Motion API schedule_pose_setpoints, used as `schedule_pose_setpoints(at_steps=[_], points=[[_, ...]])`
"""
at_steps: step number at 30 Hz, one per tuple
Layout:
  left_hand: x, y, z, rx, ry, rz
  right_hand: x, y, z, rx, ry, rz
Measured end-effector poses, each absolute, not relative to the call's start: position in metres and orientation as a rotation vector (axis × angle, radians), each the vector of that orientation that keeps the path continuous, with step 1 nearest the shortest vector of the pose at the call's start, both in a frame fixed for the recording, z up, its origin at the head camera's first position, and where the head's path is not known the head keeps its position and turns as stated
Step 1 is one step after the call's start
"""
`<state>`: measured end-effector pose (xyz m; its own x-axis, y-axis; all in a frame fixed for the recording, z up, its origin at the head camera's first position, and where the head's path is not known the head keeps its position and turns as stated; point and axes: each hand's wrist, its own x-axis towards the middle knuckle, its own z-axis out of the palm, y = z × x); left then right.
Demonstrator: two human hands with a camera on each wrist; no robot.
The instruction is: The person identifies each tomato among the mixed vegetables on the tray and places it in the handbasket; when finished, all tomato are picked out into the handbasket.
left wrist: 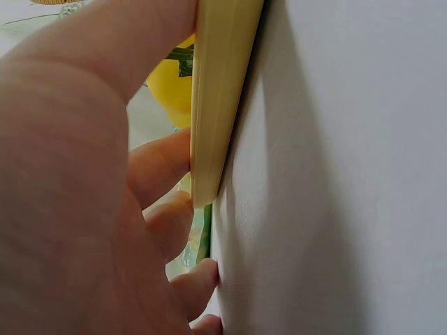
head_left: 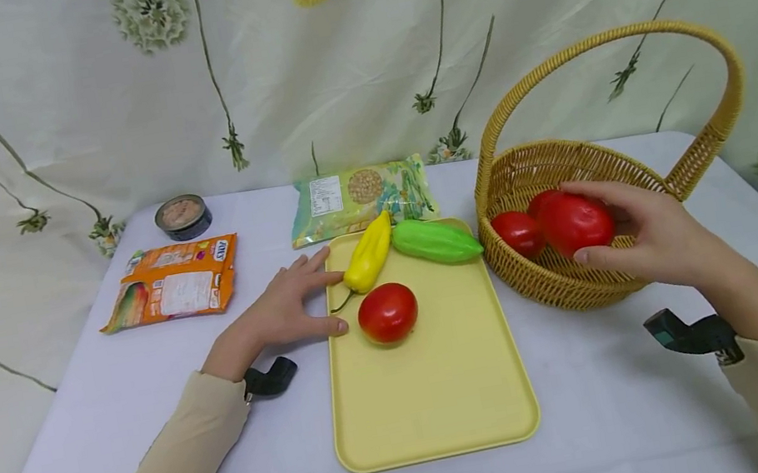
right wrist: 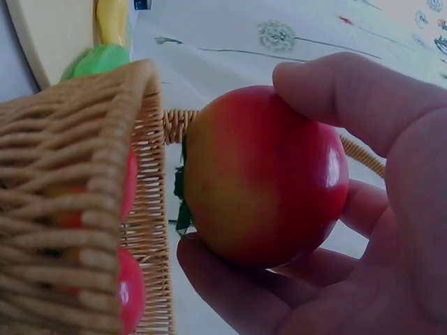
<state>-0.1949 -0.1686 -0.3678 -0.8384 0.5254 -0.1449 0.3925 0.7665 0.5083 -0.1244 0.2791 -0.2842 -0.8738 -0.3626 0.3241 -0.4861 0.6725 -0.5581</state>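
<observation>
A red tomato (head_left: 578, 222) is gripped between the thumb and fingers of my right hand (head_left: 660, 233), just above the wicker basket (head_left: 557, 294). The right wrist view shows this tomato (right wrist: 269, 178) with green leaves at its stem end. Two more red tomatoes (head_left: 519, 234) show inside the basket. My left hand (head_left: 284, 304) touches the left rim of a yellow tray (head_left: 432, 405), fingers extended and thumb apart. On the tray lie another tomato (head_left: 388, 313), a yellow pepper (head_left: 368, 253) and a long green vegetable (head_left: 436, 240), whose far end reaches the tray's right edge.
Left of the tray are an orange snack packet (head_left: 177, 282) and a small round can (head_left: 183, 217). A green-and-yellow packet (head_left: 361, 199) lies behind the tray. The basket's tall handle (head_left: 606, 37) arches over it. Flowered cloth (head_left: 331, 50) hangs behind the table.
</observation>
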Motion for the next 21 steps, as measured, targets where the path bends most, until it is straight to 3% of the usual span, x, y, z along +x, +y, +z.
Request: schedule_pose_setpoints(at_steps=[21], points=[[-0.1947,-0.1685,-0.3675,0.717,2.687,0.665,-0.1308,0.2861,-0.2937,0.555,-2.984,0.95]])
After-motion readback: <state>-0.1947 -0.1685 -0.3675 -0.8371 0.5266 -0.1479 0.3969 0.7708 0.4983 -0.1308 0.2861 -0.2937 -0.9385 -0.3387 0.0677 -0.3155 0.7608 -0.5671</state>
